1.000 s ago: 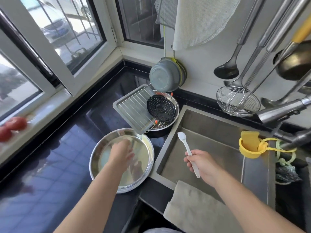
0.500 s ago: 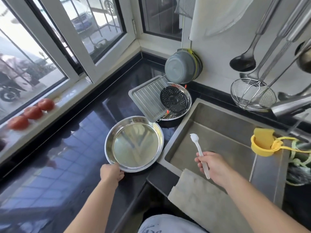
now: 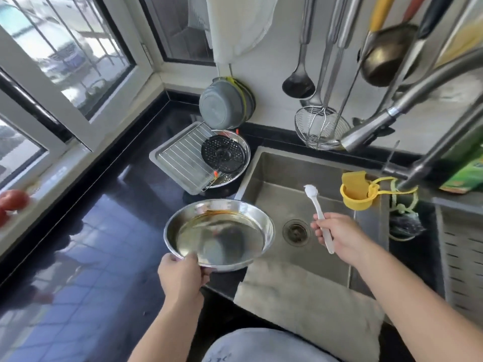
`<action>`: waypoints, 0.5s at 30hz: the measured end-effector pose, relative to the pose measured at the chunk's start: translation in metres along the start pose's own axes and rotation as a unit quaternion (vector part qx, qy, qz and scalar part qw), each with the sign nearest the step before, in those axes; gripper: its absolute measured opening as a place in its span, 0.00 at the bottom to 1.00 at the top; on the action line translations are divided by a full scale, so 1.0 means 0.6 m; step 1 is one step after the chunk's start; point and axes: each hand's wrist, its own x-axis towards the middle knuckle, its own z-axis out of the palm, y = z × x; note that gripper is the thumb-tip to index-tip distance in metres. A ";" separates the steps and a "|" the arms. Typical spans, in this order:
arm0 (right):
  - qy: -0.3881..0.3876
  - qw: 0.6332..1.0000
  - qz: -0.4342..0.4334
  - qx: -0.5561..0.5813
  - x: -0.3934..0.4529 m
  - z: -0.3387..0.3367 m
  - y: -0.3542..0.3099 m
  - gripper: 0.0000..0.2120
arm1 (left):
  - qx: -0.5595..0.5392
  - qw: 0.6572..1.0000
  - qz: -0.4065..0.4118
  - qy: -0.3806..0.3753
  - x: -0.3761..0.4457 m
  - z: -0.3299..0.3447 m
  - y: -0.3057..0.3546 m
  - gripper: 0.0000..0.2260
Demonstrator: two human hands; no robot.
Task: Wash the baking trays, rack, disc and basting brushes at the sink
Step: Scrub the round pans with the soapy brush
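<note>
My left hand (image 3: pixel 180 275) grips the near rim of a round steel baking tray (image 3: pixel 222 231), lifted and tilted over the sink's left edge; brown oily residue lines its far inner wall. My right hand (image 3: pixel 337 233) holds a white basting brush (image 3: pixel 317 210) by the handle above the steel sink (image 3: pixel 277 184), bristles pointing away. Behind, on the black counter, a rectangular tray (image 3: pixel 167 159) carries a wire rack (image 3: pixel 185 158). Beside it a black perforated disc (image 3: pixel 223 156) leans in another round steel tray (image 3: pixel 244 152).
A drain (image 3: pixel 296 232) sits in the sink floor. A grey cloth (image 3: pixel 308 301) drapes the front sink edge. The faucet (image 3: pixel 386 116) arcs over from the right, with a yellow holder (image 3: pixel 356 192) hung below it. Ladles and a strainer (image 3: pixel 321 129) hang on the wall. Tomatoes (image 3: pixel 13 201) lie on the windowsill.
My left hand took the round tray by its near rim, lifted it off the counter and moved it right toward the sink. My right hand with the brush shifted slightly over the basin.
</note>
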 end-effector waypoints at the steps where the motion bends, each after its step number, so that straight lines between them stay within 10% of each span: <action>1: 0.015 1.000 -0.006 0.005 0.000 -0.022 -0.004 0.10 | 0.018 0.999 0.022 -0.017 -0.012 0.021 0.005 0.03; 15: 0.103 0.982 -0.050 -0.152 0.128 -0.144 0.082 0.06 | 0.290 0.912 0.216 -0.194 0.101 0.401 -0.086 0.04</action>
